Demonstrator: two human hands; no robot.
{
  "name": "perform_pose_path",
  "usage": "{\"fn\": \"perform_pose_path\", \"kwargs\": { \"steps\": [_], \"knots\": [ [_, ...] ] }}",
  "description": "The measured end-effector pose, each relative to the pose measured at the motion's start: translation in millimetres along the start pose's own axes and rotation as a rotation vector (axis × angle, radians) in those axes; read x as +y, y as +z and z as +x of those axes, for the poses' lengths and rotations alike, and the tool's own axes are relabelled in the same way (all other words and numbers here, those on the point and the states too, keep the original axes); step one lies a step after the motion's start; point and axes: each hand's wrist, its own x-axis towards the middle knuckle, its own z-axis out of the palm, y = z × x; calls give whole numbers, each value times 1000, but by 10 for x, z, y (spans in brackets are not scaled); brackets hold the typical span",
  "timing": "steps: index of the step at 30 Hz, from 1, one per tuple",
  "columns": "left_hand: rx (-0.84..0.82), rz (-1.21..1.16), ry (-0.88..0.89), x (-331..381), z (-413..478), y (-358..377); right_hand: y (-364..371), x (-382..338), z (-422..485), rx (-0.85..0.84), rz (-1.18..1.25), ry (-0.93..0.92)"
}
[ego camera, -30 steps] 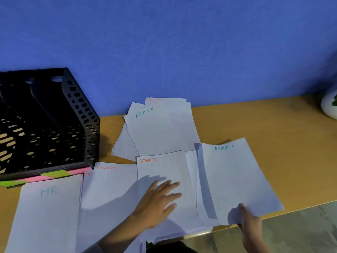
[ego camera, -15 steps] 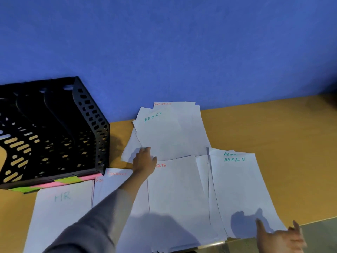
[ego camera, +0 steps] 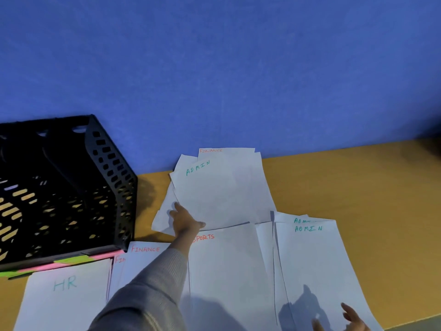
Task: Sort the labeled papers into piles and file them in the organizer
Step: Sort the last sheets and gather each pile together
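Since a second ago: left hand (ego camera: 185, 223) gone from the SPORTS sheet (ego camera: 229, 278) to the far unsorted heap (ego camera: 222, 192); right hand (ego camera: 346, 320) off the ADMIN sheet's near corner, that sheet now laid flat.

Left hand: reaches across from a grey sleeve (ego camera: 152, 290). Fingers spread at the near left edge of the heap's top sheet, thumb on top of that edge; whether the sheet is pinched cannot be told.

Right hand: at the near right edge of view, fingers spread and loose, holding nothing, over the near end of the ADMIN pile (ego camera: 317, 266).

Unsorted heap: far centre of the tabletop (ego camera: 358, 187), against the blue wall (ego camera: 214, 68). Top sheet marked ADMIN in green, skewed. A sheet marked FINANCE in orange shows behind its far edge.

Sorted piles, near row, left to right:
- HR sheet (ego camera: 66, 302), green lettering, just in front of the organizer.
- FINANCE pile (ego camera: 143, 259), orange lettering, a second sheet's corner showing at its left.
- SPORTS sheet, orange lettering, first letter hidden by the left wrist.
- ADMIN pile, two sheets with green labels showing, the upper offset nearer.

Organizer (ego camera: 71, 187): black perforated plastic, far left, with upright dividers. Pink and green sticky strips (ego camera: 71, 260) along its near base edge. No sheet can be made out inside.
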Motion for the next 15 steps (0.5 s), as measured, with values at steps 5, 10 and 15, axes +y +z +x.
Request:
{"fn": "perform_pose_path", "kwargs": {
  "steps": [5,10,15],
  "knots": [
    [93,-311,121,-35,-30,14,114,102,-10,-41,36,82],
    [270,-471,242,-45,-34,-103,59,-48,51,-175,-3,-8],
    [446,-734,316,59,-20,-440,96,-383,103,-265,-66,-45]
  ]
}}
